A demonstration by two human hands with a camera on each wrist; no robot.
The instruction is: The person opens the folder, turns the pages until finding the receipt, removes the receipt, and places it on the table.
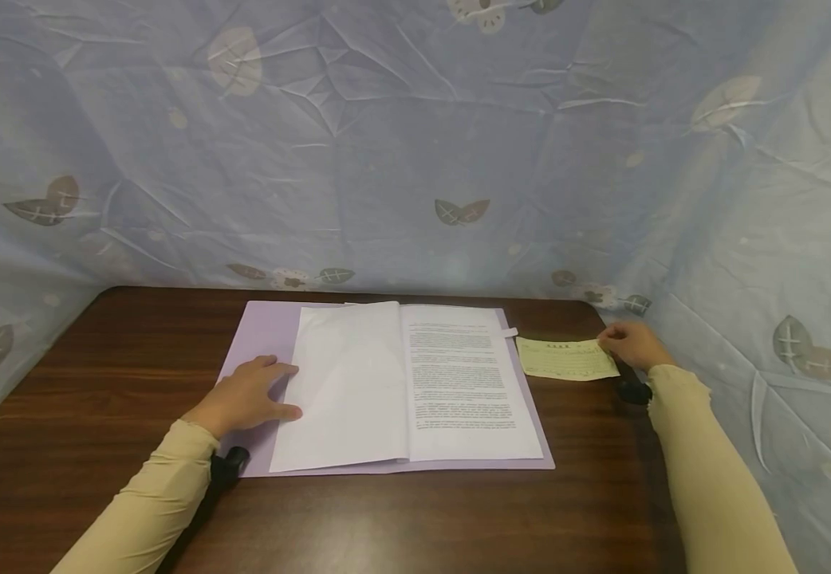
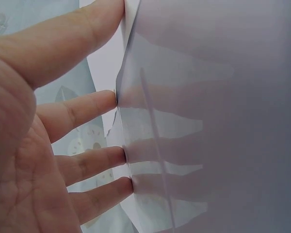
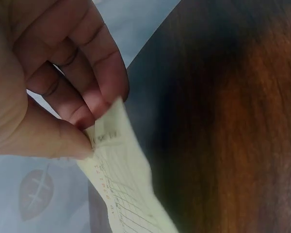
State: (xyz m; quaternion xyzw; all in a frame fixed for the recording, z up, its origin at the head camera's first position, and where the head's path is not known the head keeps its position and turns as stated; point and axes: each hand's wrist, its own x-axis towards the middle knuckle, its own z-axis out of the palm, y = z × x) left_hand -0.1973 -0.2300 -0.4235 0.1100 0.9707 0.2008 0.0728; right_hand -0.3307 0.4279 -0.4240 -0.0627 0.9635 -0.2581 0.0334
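A lilac folder (image 1: pixel 261 335) lies spread on the table with white sheets in it. On the left is a blank page (image 1: pixel 351 383), on the right a printed page (image 1: pixel 458 383). My left hand (image 1: pixel 246 396) is at the blank page's left edge, fingers spread. In the left wrist view its straight fingers (image 2: pixel 82 162) meet the sheet's edge and show faintly through it; the thumb tip touches the edge higher up. My right hand (image 1: pixel 636 344) pinches the corner of a yellow printed slip (image 1: pixel 566 360) between thumb and fingers, right of the folder.
A small white tab (image 1: pixel 509 332) sticks out from the printed page's right side. The dark wooden table (image 1: pixel 387 526) ends at a patterned cloth (image 1: pixel 387 159) behind it and along both sides. A black strap (image 1: pixel 232 461) sits on the left wrist.
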